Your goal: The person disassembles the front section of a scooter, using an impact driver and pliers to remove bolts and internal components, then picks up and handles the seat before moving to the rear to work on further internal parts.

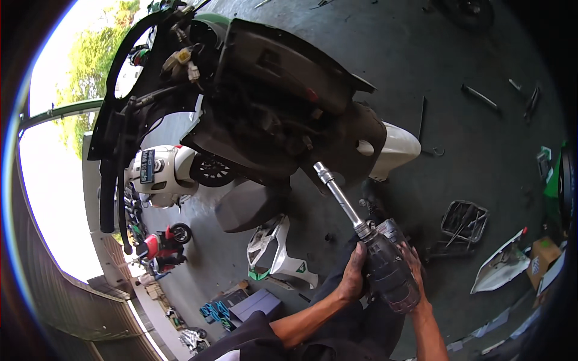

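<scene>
Both my hands hold a black power impact wrench [388, 268] in front of my legs. My left hand [353, 275] is closed along its left side, thumb pointing up the tool. On the other side my right hand [413, 268] wraps round it, some fingers hidden. A long silver extension bar [344, 203] runs up and left from the wrench. At its tip a socket [319, 169] appears just below the dark underside of a partly stripped scooter [283, 114]; whether they touch I cannot tell. A white panel [400, 147] shows at the scooter's right end.
A white and green body panel [283, 256] lies on the floor near a dark seat [247, 207]. To the right are a metal tray with tools [465, 221], a white fairing [500, 265] and a cardboard box [545, 260]. A white scooter [161, 174] and a red motorcycle [159, 246] stand left.
</scene>
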### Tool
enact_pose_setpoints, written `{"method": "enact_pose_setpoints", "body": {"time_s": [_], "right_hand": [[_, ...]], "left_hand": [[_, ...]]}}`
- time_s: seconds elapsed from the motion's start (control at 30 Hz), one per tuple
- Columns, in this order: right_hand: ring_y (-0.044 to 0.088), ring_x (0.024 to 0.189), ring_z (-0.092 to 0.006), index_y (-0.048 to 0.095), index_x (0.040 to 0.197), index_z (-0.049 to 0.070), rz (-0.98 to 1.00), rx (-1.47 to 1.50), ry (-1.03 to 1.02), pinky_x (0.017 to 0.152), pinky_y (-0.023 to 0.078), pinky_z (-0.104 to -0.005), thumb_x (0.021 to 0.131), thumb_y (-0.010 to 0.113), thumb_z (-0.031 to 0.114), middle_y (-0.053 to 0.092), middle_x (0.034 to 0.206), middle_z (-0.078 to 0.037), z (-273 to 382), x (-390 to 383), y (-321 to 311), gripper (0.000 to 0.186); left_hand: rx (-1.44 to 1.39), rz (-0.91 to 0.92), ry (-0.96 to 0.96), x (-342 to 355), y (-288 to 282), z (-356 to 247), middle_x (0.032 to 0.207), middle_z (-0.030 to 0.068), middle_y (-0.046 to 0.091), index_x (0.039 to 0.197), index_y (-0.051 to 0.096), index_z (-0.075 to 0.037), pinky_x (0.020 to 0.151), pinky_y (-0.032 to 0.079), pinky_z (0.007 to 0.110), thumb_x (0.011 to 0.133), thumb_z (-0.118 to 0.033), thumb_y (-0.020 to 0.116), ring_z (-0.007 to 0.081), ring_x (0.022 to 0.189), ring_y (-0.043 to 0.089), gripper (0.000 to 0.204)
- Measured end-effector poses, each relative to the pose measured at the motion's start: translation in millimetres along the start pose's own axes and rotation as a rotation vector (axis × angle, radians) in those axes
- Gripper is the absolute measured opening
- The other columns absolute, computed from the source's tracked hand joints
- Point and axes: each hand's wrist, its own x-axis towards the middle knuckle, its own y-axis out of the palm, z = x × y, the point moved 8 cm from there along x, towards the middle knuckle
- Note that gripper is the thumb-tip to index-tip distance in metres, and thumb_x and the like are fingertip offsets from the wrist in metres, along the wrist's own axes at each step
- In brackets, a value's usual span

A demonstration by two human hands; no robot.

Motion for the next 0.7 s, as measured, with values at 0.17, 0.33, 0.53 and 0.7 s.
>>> {"method": "enact_pose_setpoints", "body": {"time_s": [0.17, 0.33, 0.53, 0.7], "right_hand": [[0.063, 0.118, -0.0266, 0.057, 0.129, 0.005, 0.055, 0.323, 0.324, 0.103, 0.048, -0.0393, 0.083, 0.078, 0.014, 0.065, 0.121, -0.012, 32, 88, 3, 0.051], [0.064, 0.117, -0.0229, 0.051, 0.141, 0.007, 0.138, 0.449, 0.306, 0.102, 0.049, -0.0333, 0.079, 0.084, 0.021, 0.064, 0.127, -0.013, 38, 151, 20, 0.071], [0.053, 0.129, -0.0266, 0.056, 0.139, 0.009, -0.004, -0.051, 0.106, 0.114, 0.037, -0.04, 0.084, 0.08, 0.025, 0.058, 0.138, -0.01, -5, 138, 4, 0.062], [0.053, 0.126, -0.0279, 0.061, 0.132, 0.008, -0.014, 0.083, 0.168, 0.111, 0.037, -0.0442, 0.083, 0.08, 0.021, 0.059, 0.136, -0.01, -29, 171, 16, 0.053]], "left_hand": [[0.027, 0.12, 0.159, -7, 26, -94, 0.14, 0.0128, 0.05, 0.148, 0.036, 0.001, 0.11, 0.04, 0.038, 0.098, -0.06, 0.054, 0.022, 0.128, 0.051, 0.081], [0.208, 0.207, 0.352, 3, 13, -199, 0.138, 0.0158, 0.053, 0.147, 0.041, 0.004, 0.112, 0.036, 0.038, 0.093, -0.053, 0.066, 0.0228, 0.129, 0.05, 0.083], [0.235, -0.325, 0.58, 60, -75, -312, 0.084, 0.0048, 0.066, 0.118, 0.064, 0.002, 0.047, 0.045, 0.023, 0.097, -0.024, 0.067, 0.007, 0.058, 0.055, 0.033], [0.287, -0.369, 0.915, 106, -91, -376, 0.082, 0.0038, 0.063, 0.122, 0.06, 0.001, 0.046, 0.042, 0.022, 0.097, -0.014, 0.067, 0.0072, 0.055, 0.053, 0.029]]}}
